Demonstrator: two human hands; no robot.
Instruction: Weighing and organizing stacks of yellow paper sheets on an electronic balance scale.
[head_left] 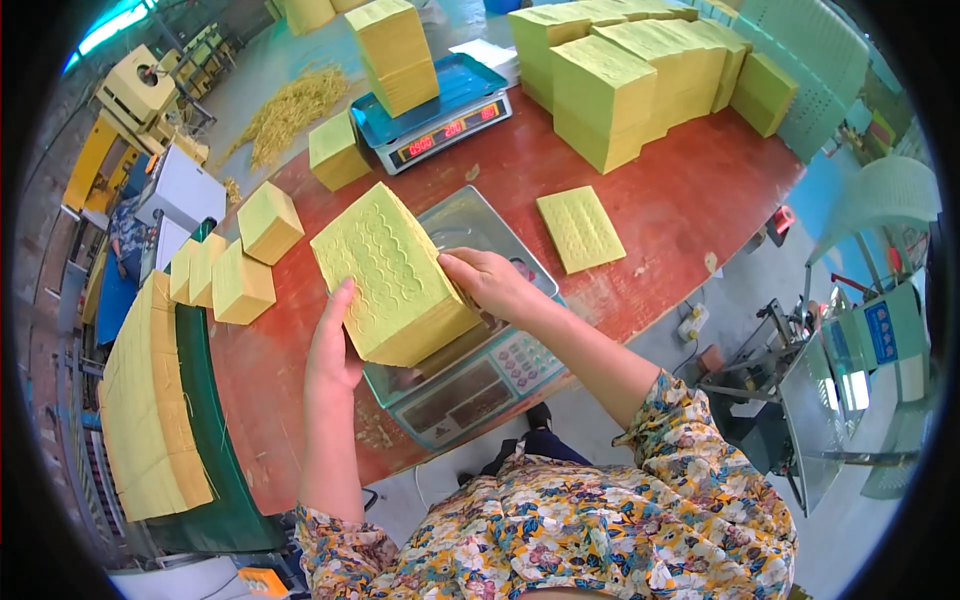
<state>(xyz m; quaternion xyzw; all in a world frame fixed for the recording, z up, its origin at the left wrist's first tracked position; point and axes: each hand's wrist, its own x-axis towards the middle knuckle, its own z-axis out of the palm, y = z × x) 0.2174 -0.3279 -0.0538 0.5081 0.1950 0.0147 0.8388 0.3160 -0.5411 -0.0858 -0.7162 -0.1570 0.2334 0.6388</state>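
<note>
Between my two hands is a thick stack of yellow paper sheets (385,270), its top sheet marked with wavy embossed lines. My left hand (335,345) presses its left side, fingers partly hidden beneath. My right hand (490,285) grips the right edge, thumb uppermost. The stack is tilted above a digital scale (480,215) with a metal pan, whose near panel carries keys and a dark display. To the right, a thin yellow paper pad (580,230) lies flat on the red table (480,165).
A second scale (450,125) with a blue tray and lit red digits bears a tall yellow stack (395,60). Large yellow stacks (605,95) line the far right. Small blocks (270,222) stand at left, near a row of yellow paper (155,400). A chair (880,210) is at right.
</note>
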